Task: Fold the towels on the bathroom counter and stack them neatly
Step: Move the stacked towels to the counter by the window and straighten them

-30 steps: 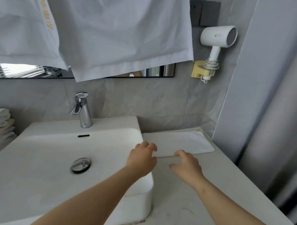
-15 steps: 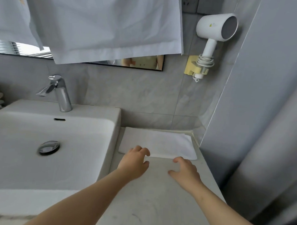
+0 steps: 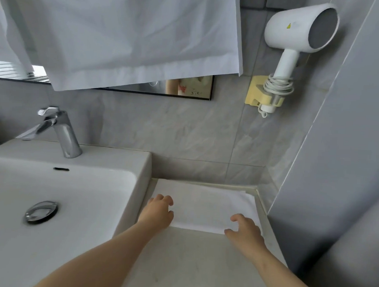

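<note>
Head view: hands [image 3: 158, 212] apparently touch towel [image 3: 205, 206].

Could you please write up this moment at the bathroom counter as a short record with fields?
setting: bathroom counter to the right of a white sink
towel: white folded towel lying flat at the back of the counter, against the wall
left hand: left hand resting on the towel's near left corner, fingers loosely curled
right hand: right hand on the towel's near right corner, fingers bent
grip: cannot tell whether either hand pinches the cloth
wall: hair dryer in a yellow holder; faucet behind the sink
</note>
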`<state>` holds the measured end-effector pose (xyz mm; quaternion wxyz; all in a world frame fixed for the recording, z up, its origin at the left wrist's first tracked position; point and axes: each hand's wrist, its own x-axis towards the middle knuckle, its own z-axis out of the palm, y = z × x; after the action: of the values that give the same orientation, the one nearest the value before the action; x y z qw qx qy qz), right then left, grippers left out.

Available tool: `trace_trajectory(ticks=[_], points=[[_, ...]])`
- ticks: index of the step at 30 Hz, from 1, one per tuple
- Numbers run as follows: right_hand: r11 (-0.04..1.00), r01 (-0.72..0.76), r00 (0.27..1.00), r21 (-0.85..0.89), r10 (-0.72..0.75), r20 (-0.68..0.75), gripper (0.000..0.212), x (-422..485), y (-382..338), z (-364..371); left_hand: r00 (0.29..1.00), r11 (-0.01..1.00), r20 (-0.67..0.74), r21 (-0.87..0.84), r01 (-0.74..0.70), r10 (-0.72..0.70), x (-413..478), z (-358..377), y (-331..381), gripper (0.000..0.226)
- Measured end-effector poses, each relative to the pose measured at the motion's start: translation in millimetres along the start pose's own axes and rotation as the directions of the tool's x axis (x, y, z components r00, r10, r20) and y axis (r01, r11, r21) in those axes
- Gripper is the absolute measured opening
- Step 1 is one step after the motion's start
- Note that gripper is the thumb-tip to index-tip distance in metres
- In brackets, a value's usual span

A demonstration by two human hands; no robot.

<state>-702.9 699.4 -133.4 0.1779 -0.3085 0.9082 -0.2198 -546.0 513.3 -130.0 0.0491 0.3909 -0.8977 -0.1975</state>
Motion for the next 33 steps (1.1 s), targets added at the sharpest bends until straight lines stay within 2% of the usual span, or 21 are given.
trace_trajectory(ticks=[6, 9, 12, 15, 18, 21, 25, 27, 33], points=[[0.991, -0.102, 0.995, -0.09, 0.1, -0.024, 0.044, 35, 16, 5, 0.991, 0.99, 0.007, 0.034, 0.135, -0.135, 34, 20, -17, 0.039], [0.978, -0.142, 0.989, -0.151, 0.134, -0.059, 0.047, 45, 23, 5, 0.976, 0.976, 0.016, -0.019, 0.219, -0.219, 43, 28, -21, 0.045], [0.966, -0.189, 0.982, -0.178, 0.187, -0.03, 0.05, 53, 27, 7, 0.963, 0.962, 0.03, -0.049, 0.268, -0.266, 50, 35, -25, 0.051], [0.961, -0.221, 0.975, -0.167, 0.222, -0.009, 0.042, 59, 32, 13, 0.944, 0.94, 0.045, -0.087, 0.33, -0.328, 59, 43, -31, 0.056], [0.961, -0.223, 0.975, -0.163, 0.219, -0.042, 0.037, 63, 37, 15, 0.925, 0.923, 0.03, -0.054, 0.38, -0.379, 64, 47, -37, 0.055], [0.96, -0.235, 0.971, -0.153, 0.227, -0.07, 0.036, 68, 37, 14, 0.919, 0.918, 0.023, -0.041, 0.394, -0.393, 65, 50, -38, 0.057], [0.958, -0.264, 0.964, -0.114, 0.259, -0.054, 0.056, 73, 38, 13, 0.878, 0.874, 0.099, -0.095, 0.477, -0.469, 71, 47, -34, 0.071], [0.962, -0.269, 0.963, -0.054, 0.267, -0.036, 0.063, 72, 40, 15, 0.876, 0.877, 0.113, -0.058, 0.477, -0.469, 73, 43, -34, 0.074], [0.953, -0.283, 0.958, 0.111, 0.286, -0.007, 0.061, 62, 42, 30, 0.86, 0.848, 0.153, -0.153, 0.507, -0.486, 66, 36, -42, 0.052]])
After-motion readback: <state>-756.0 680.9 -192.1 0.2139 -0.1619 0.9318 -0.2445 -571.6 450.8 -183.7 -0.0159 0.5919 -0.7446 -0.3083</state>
